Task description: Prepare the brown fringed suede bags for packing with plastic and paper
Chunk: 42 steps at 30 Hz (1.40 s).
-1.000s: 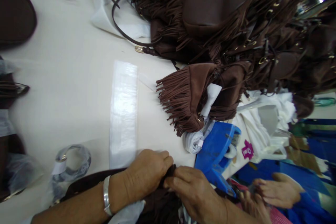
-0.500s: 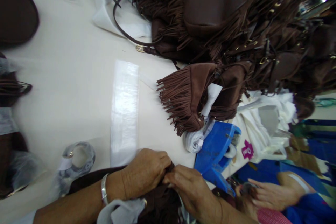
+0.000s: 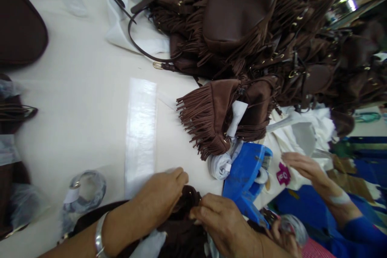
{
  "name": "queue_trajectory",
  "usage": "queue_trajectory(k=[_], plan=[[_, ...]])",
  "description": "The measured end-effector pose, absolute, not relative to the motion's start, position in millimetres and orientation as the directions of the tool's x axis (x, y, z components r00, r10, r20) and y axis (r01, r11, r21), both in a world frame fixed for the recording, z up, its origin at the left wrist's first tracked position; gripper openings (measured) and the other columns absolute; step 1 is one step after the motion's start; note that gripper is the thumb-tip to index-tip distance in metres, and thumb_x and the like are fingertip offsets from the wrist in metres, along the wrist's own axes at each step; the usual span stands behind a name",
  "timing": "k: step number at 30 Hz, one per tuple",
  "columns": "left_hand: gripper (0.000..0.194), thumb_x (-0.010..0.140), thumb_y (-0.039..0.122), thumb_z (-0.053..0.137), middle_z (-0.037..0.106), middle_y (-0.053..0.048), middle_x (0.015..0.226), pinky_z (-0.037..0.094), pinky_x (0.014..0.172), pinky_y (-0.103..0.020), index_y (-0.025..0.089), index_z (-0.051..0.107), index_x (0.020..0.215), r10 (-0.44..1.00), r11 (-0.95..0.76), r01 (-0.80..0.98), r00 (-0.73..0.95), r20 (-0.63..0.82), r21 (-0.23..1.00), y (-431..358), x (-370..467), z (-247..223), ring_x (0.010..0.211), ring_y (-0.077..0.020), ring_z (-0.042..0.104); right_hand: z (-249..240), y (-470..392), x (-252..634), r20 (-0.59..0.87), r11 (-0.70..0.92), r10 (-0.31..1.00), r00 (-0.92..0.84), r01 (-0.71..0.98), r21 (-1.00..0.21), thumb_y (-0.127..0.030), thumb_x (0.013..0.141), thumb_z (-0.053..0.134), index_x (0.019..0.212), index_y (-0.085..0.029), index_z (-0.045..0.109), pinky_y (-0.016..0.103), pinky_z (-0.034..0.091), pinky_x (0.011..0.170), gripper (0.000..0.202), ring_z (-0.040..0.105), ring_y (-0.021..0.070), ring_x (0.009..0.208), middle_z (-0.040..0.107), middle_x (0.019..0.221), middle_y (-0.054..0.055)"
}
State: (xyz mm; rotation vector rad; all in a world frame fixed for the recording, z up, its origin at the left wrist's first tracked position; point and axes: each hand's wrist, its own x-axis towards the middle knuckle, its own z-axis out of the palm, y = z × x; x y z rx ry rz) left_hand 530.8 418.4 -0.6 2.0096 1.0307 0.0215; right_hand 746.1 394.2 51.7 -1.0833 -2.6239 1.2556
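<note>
A dark brown bag [image 3: 178, 236] lies at the bottom edge, partly hidden beneath my forearms. My left hand [image 3: 161, 193], with a silver bangle at the wrist, curls over the bag's upper edge, its fingertips mostly hidden. Pinched between the thumb and fingers of my right hand [image 3: 223, 219] is the other side of that edge, where dark brown material bunches up. Pale grey-white wrapping [image 3: 149, 244] shows on the bag below my left wrist. Just beyond my left hand lies a flat translucent plastic strip [image 3: 140, 129].
A fringed brown bag [image 3: 223, 105] lies ahead, before a large heap of brown bags [image 3: 242, 12]. A blue tape dispenser [image 3: 243, 169] and a wrapped white roll [image 3: 220, 166] stand to the right. A coiled wrapped strap [image 3: 87, 189] lies left. A co-worker's hand [image 3: 305, 167] reaches in from the right.
My left hand has moved slightly left, apart from my right hand, showing more dark material between them. The co-worker's one hand has lifted away from the other, which holds a clear roll.
</note>
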Motion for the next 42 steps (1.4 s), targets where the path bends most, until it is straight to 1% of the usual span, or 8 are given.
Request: queue_trajectory(k=[2, 6, 12, 20, 28, 36, 39, 42], plan=[[0.021, 0.087, 0.009, 0.048, 0.062, -0.005, 0.102, 0.053, 0.077, -0.034, 0.02, 0.058, 0.101, 0.688, -0.257, 0.703, 0.615, -0.386, 0.663, 418, 524, 5, 0.088, -0.021, 0.065, 52, 395, 746, -0.243, 0.42, 0.617, -0.748, 0.575, -0.702, -0.015, 0.1, 0.039, 0.111, -0.02, 0.057, 0.025, 0.039, 0.065, 0.022, 0.055, 0.0144, 0.076, 0.061, 0.085, 0.004], [0.013, 0.088, 0.012, 0.051, 0.062, -0.006, 0.092, 0.052, 0.069, -0.035, 0.019, 0.062, 0.091, 0.621, -0.349, 0.719, 0.658, -0.426, 0.601, 412, 524, 1, 0.076, -0.0221, 0.064, 50, 394, 745, -0.226, 0.43, 0.618, -0.753, 0.565, -0.704, -0.014, 0.1, 0.038, 0.111, -0.02, 0.057, 0.025, 0.04, 0.066, 0.022, 0.056, 0.0148, 0.077, 0.061, 0.086, 0.005], [0.017, 0.086, 0.006, 0.049, 0.063, -0.011, 0.093, 0.052, 0.076, -0.036, 0.014, 0.062, 0.093, 0.637, -0.337, 0.768, 0.612, -0.468, 0.544, 403, 534, -4, 0.086, -0.024, 0.065, 46, 392, 748, -0.221, 0.482, 0.601, -0.768, 0.569, -0.666, -0.018, 0.101, 0.039, 0.11, -0.02, 0.057, 0.026, 0.036, 0.062, 0.02, 0.052, 0.015, 0.072, 0.06, 0.082, 0.004], [0.026, 0.075, 0.004, 0.051, 0.062, -0.007, 0.097, 0.051, 0.077, -0.041, 0.021, 0.062, 0.092, 0.651, -0.253, 0.731, 0.613, -0.447, 0.634, 395, 522, -4, 0.085, -0.0242, 0.06, 45, 393, 751, -0.311, 0.468, 0.575, -0.756, 0.616, -0.634, -0.016, 0.099, 0.036, 0.11, -0.019, 0.056, 0.029, 0.035, 0.066, 0.023, 0.052, 0.0174, 0.076, 0.058, 0.084, 0.005], [0.028, 0.077, 0.004, 0.047, 0.057, -0.007, 0.106, 0.051, 0.081, -0.04, 0.021, 0.062, 0.093, 0.64, -0.256, 0.687, 0.648, -0.414, 0.68, 396, 517, -5, 0.089, -0.0226, 0.059, 50, 392, 749, -0.326, 0.457, 0.584, -0.743, 0.633, -0.625, -0.013, 0.096, 0.036, 0.105, -0.016, 0.056, 0.029, 0.037, 0.065, 0.022, 0.05, 0.0178, 0.074, 0.058, 0.084, 0.006], [0.029, 0.081, 0.004, 0.045, 0.06, -0.009, 0.11, 0.051, 0.085, -0.036, 0.019, 0.064, 0.096, 0.622, -0.219, 0.682, 0.649, -0.438, 0.698, 401, 515, 8, 0.092, -0.0205, 0.06, 49, 393, 746, -0.353, 0.458, 0.57, -0.742, 0.643, -0.613, -0.011, 0.092, 0.039, 0.103, -0.016, 0.058, 0.03, 0.04, 0.067, 0.023, 0.052, 0.0188, 0.077, 0.059, 0.086, 0.007], [0.032, 0.08, 0.002, 0.046, 0.061, -0.008, 0.115, 0.052, 0.088, -0.034, 0.019, 0.064, 0.101, 0.623, -0.206, 0.7, 0.633, -0.46, 0.684, 401, 512, 8, 0.097, -0.0206, 0.061, 56, 398, 744, -0.386, 0.41, 0.567, -0.728, 0.655, -0.634, -0.012, 0.093, 0.041, 0.103, -0.017, 0.058, 0.03, 0.041, 0.069, 0.021, 0.055, 0.0182, 0.08, 0.061, 0.088, 0.006], [0.041, 0.082, 0.003, 0.05, 0.056, -0.01, 0.13, 0.048, 0.1, -0.034, 0.019, 0.06, 0.118, 0.67, -0.161, 0.757, 0.555, -0.493, 0.634, 394, 494, 7, 0.112, -0.0215, 0.058, 66, 411, 738, -0.381, 0.309, 0.598, -0.705, 0.641, -0.702, -0.021, 0.099, 0.045, 0.112, -0.02, 0.058, 0.027, 0.043, 0.073, 0.018, 0.058, 0.0158, 0.083, 0.063, 0.093, 0.004]])
